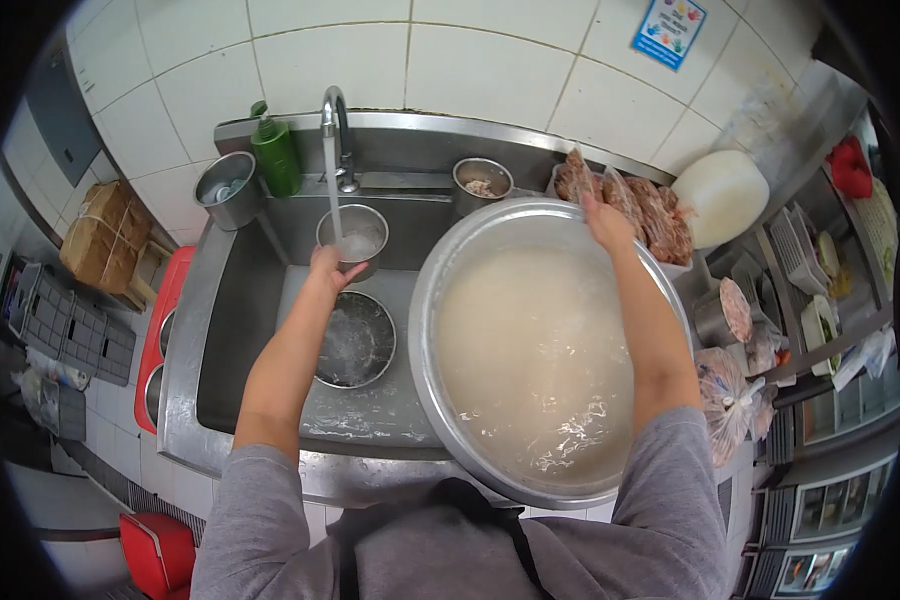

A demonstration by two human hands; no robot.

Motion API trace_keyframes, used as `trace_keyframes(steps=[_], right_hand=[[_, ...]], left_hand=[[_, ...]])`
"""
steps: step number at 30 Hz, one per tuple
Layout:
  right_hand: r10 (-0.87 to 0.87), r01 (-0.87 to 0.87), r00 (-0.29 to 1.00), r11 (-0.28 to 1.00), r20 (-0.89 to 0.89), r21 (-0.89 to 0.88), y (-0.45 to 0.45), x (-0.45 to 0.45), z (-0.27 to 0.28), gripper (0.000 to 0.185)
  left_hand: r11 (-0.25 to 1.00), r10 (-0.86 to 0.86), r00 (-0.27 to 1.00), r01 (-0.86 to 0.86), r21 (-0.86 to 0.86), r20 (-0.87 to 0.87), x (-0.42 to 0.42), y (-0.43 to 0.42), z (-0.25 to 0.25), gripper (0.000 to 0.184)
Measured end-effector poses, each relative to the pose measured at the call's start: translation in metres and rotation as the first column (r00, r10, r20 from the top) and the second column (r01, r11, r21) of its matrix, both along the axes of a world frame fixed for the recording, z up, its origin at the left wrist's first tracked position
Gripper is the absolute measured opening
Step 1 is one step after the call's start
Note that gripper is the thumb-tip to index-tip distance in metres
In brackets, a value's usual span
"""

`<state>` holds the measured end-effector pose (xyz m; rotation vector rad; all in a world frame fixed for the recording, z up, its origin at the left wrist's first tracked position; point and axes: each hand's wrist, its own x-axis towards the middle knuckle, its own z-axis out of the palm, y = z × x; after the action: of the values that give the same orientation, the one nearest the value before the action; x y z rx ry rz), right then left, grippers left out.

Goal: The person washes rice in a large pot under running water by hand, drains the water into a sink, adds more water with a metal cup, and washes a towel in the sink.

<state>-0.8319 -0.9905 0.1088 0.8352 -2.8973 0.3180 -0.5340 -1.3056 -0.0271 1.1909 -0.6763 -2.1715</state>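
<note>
Water runs from the curved faucet (334,110) into a small metal bowl (368,262), which my left hand (332,270) grips by its near left rim. Under that bowl, a round metal pan (356,340) with water in it rests on the bottom of the steel sink (240,330). My right hand (607,222) holds the far right rim of a large metal basin (432,400), its fingers closed over the edge. Cloudy, whitish liquid (530,350) fills much of the basin, which sits over the sink's right side.
Behind the sink stand a green pump bottle (276,158), a metal container (228,190) and a small metal cup (482,180). Bagged brown food (650,215) and a whitish container (722,198) lie beyond the basin. Shelves (820,260) are at right, a red stool (158,552) at lower left.
</note>
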Motion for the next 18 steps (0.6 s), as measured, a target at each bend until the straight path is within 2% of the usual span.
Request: trace_keyframes(steps=[1, 2, 3, 4, 5, 7, 10, 15, 18], right_hand=[[0.068, -0.068, 0.998, 0.997, -0.013, -0.024, -0.029, 0.007, -0.006, 0.077], [0.162, -0.167, 0.98, 0.985, 0.112, 0.031, -0.059, 0.019, -0.002, 0.077], [0.269, -0.288, 0.944, 0.954, 0.192, 0.081, -0.09, 0.028, -0.009, 0.073], [0.318, -0.344, 0.928, 0.932, 0.194, 0.117, -0.113, 0.065, -0.002, 0.069], [0.366, -0.426, 0.897, 0.866, 0.25, 0.262, -0.13, 0.109, 0.016, 0.06], [0.594, -0.662, 0.747, 0.704, 0.297, 0.256, -0.146, 0.165, 0.016, 0.048], [0.606, -0.71, 0.704, 0.61, 0.369, 0.352, -0.15, 0.193, 0.019, 0.039], [0.61, -0.713, 0.697, 0.642, 0.376, 0.28, -0.15, 0.193, 0.018, 0.035], [0.611, -0.7, 0.712, 0.658, 0.346, 0.278, -0.15, 0.196, 0.014, 0.034]], left_hand=[[0.999, -0.043, 0.998, 0.044, 0.016, -0.054, 0.0, -0.005, -0.002, 0.042], [0.996, -0.084, 0.99, 0.088, 0.031, -0.11, 0.0, -0.008, -0.004, 0.05], [0.996, -0.078, 0.99, 0.083, 0.041, -0.119, -0.001, -0.008, -0.003, 0.05], [0.997, -0.063, 0.991, 0.069, 0.045, -0.119, -0.003, -0.008, -0.002, 0.05], [0.997, -0.054, 0.991, 0.06, 0.049, -0.124, -0.004, -0.007, 0.0, 0.05], [0.997, -0.051, 0.991, 0.057, 0.044, -0.124, -0.002, 0.0, 0.017, 0.048], [0.998, -0.027, 0.992, 0.034, 0.058, -0.122, -0.001, -0.005, 0.008, 0.047], [0.993, 0.012, 0.992, 0.002, 0.119, -0.124, 0.007, 0.002, -0.009, 0.041], [0.984, 0.053, 0.994, -0.036, 0.176, -0.095, 0.012, 0.007, -0.039, 0.04]])
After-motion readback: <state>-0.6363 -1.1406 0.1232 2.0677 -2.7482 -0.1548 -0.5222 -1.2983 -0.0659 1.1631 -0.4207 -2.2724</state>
